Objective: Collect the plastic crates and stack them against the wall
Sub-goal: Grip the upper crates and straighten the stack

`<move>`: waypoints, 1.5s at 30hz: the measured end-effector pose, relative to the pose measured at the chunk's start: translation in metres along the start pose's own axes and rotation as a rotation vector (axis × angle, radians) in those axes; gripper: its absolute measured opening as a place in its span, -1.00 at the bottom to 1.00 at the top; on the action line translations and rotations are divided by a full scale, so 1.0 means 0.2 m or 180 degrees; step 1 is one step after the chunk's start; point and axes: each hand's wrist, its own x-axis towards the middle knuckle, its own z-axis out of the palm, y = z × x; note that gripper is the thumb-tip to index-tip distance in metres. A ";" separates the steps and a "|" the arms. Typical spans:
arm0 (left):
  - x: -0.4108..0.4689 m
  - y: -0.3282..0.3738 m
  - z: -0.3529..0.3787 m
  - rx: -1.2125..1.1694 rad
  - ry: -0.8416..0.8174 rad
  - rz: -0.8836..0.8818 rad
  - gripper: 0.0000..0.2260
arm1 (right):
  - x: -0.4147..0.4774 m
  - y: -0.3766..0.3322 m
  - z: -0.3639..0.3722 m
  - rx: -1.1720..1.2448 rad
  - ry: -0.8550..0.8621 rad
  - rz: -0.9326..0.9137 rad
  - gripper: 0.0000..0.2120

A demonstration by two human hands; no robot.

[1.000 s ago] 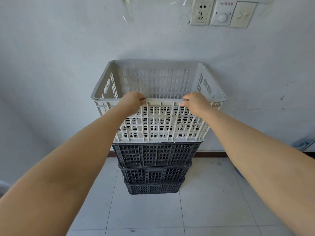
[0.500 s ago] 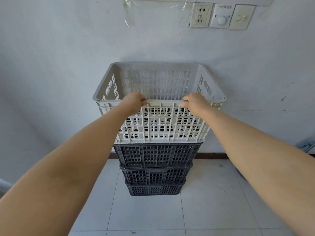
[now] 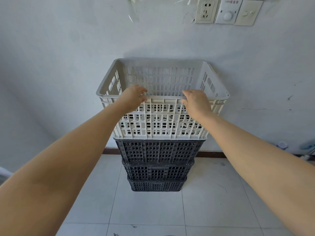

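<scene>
Though perhaps touching, hands unclenched.

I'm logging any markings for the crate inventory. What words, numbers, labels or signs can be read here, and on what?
"1400": likely the start of a small red line on the dial plate on the wall; the characters after it are too blurred to read.
White crate: no label or brand visible.
Black crates: no label or brand visible.
Wall socket and switch plate: no text visible.
</scene>
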 end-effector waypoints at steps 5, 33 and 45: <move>-0.14 0.00 0.02 0.0051 0.0414 0.0252 -0.74 | -0.09 -0.09 0.06 -0.0115 0.0452 -0.0478 -0.69; -0.74 -0.87 1.03 -0.0552 0.0041 -0.1302 -0.56 | -0.84 0.21 1.12 0.0043 -0.0696 0.0782 -0.54; -0.56 -1.52 1.87 -0.1225 0.0546 -0.1777 -0.10 | -0.90 0.51 2.08 0.0315 -0.0134 0.1879 -0.34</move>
